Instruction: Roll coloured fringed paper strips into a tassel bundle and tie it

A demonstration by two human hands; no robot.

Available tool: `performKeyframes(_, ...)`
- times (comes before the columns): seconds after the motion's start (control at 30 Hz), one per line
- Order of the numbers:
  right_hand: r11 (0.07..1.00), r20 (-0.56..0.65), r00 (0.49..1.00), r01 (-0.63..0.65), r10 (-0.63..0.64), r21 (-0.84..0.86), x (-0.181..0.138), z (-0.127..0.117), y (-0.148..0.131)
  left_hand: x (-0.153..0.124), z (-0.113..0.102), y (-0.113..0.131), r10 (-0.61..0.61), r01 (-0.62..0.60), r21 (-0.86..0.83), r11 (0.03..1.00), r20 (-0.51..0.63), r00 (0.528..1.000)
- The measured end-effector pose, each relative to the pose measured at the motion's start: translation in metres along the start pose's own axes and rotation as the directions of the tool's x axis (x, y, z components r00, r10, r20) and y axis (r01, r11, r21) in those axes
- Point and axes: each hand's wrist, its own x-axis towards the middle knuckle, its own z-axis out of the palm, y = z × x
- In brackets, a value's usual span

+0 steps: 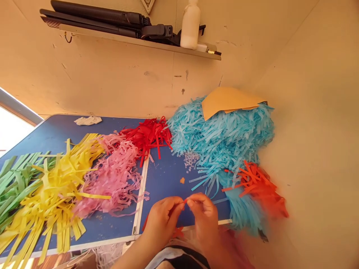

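Note:
My left hand [164,218] and my right hand [204,213] meet at the near edge of the blue table [165,179]. Both are closed in a pinch on a small red paper strip [185,201] held between the fingertips. More of the red strip [177,232] shows below the hands. A pile of orange strips [258,185] lies just right of my right hand, on top of a big heap of light blue strips [224,138].
Piles of red [147,136], pink [114,175], yellow [53,190] and green [14,179] paper strips cover the table's left. A tan card [224,101] tops the blue heap. A wall shelf [134,39] holds a white bottle [190,24] and black tools.

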Motion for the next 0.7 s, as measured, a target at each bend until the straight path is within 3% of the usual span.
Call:
performKeyframes(0.2,0.997,0.097,0.995,0.036,-0.030,-0.069,-0.001,-0.001,-0.006,0.000,-0.002,-0.001,0.126,-0.126,0.102,0.987,0.014,0.992)
performKeyframes(0.33,0.990,0.174,0.982,0.091,-0.072,-0.106,-0.002,-0.002,-0.012,-0.002,-0.002,-0.001,0.088,-0.087,0.057,0.995,-0.014,0.996)
performKeyframes(0.47,0.998,0.176,0.983,0.053,-0.045,-0.037,-0.001,-0.003,-0.013,0.000,-0.005,-0.002,0.130,-0.130,0.003,0.992,-0.050,0.990)
performKeyframes(0.63,1.000,0.276,0.961,-0.012,0.018,-0.025,0.002,-0.010,-0.009,0.002,-0.009,-0.008,0.131,-0.132,-0.018,0.991,-0.057,0.990)
performKeyframes(0.7,0.995,0.307,0.951,0.051,-0.024,-0.081,0.002,-0.015,-0.010,0.002,-0.008,-0.010,0.137,-0.140,-0.033,0.990,-0.089,0.987)
